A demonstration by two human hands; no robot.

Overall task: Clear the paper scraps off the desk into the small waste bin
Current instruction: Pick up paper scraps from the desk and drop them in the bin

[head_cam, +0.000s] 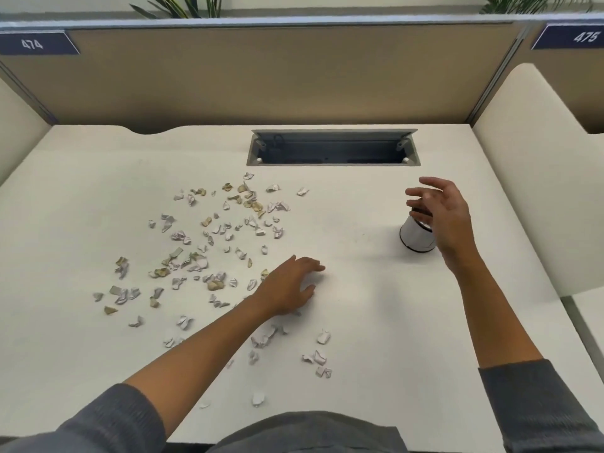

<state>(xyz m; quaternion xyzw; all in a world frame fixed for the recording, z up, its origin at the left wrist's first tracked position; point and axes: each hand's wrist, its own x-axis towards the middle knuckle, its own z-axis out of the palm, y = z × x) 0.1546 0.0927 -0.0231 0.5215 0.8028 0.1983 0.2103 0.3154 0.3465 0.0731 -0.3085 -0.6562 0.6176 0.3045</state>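
The person wears a dark grey long-sleeved top of soft, slightly fuzzy knit fabric. Both sleeves are pushed up toward the elbows, leaving the forearms bare down to the left hand [287,289] and the right hand [441,214]. Neither wrist nor any finger carries a watch, ring or band.

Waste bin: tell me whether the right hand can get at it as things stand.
Probably yes. The right hand hovers open just above the waste bin, which stands upright on the desk with nothing between them; the paper scraps lie well off to the left.
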